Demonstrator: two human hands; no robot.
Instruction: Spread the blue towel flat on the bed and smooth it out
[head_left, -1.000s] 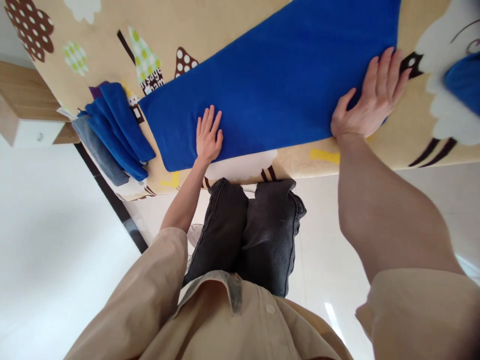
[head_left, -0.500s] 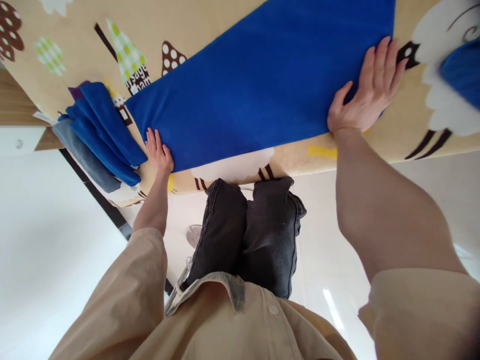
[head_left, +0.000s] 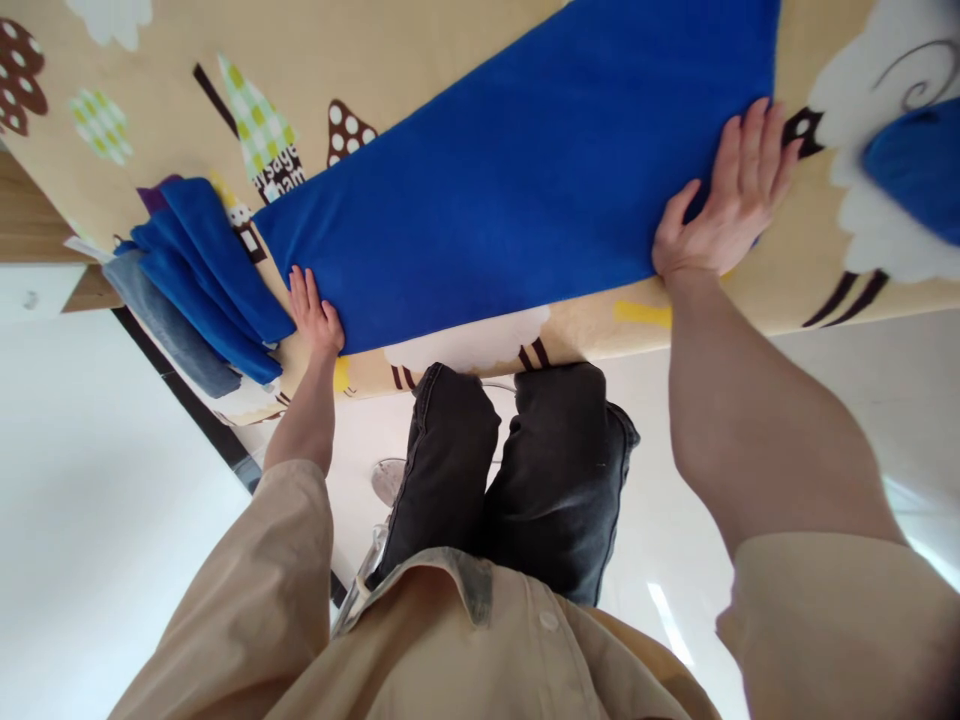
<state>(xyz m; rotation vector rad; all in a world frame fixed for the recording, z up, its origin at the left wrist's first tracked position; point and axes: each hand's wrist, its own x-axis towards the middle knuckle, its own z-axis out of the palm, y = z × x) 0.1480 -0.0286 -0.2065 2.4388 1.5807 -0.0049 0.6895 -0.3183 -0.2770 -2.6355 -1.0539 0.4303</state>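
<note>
A long blue cloth (head_left: pixel 487 210), which looks like a towel, lies spread flat on a beige patterned cover (head_left: pixel 420 60). Its far edge runs out of the top of the view. My left hand (head_left: pixel 315 312) rests flat at the cloth's near left corner, fingers stretched out. At the opposite end, my right hand (head_left: pixel 727 195) lies palm down across the right edge, with fingers extended and thumb apart. Neither hand grips the cloth; both press on its ends.
Left of my left hand is a pile of folded blue cloths (head_left: pixel 206 270) with a grey cloth (head_left: pixel 169 320) beside it. Another blue cloth (head_left: pixel 919 170) lies at the far right. My knees (head_left: pixel 450 420) are by the cover's front edge. A white surface (head_left: pixel 97 450) stands left.
Both hands stay flat on the cloth's ends. The view has shifted slightly, so the bed cover appears a little lower. My right knee has moved a little to the right.
</note>
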